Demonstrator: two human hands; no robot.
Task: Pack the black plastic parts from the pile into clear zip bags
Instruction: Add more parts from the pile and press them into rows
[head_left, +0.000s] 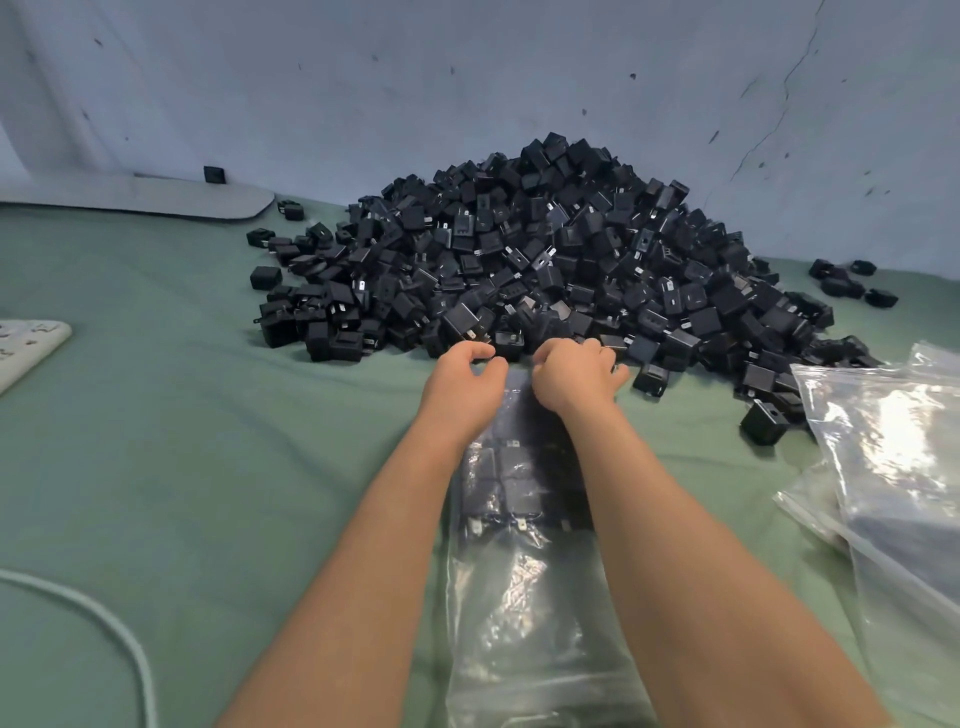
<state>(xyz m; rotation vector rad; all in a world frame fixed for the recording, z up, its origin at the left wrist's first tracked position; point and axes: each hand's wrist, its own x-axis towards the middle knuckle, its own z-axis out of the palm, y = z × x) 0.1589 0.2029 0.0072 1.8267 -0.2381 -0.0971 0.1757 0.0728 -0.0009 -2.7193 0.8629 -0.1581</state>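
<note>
A big pile of black plastic parts lies on the green cloth against the wall. A clear zip bag stretches between my forearms, with several black parts inside its far half. My left hand and my right hand sit close together at the bag's far end, just before the pile's near edge. The fingers of both hands are curled and seem to pinch the bag's far edge. That edge itself is hidden under the hands.
A stack of empty clear bags lies at the right. Loose black parts are scattered near it and at the far right. A white power strip and a white cable lie on the left. A grey board rests by the wall.
</note>
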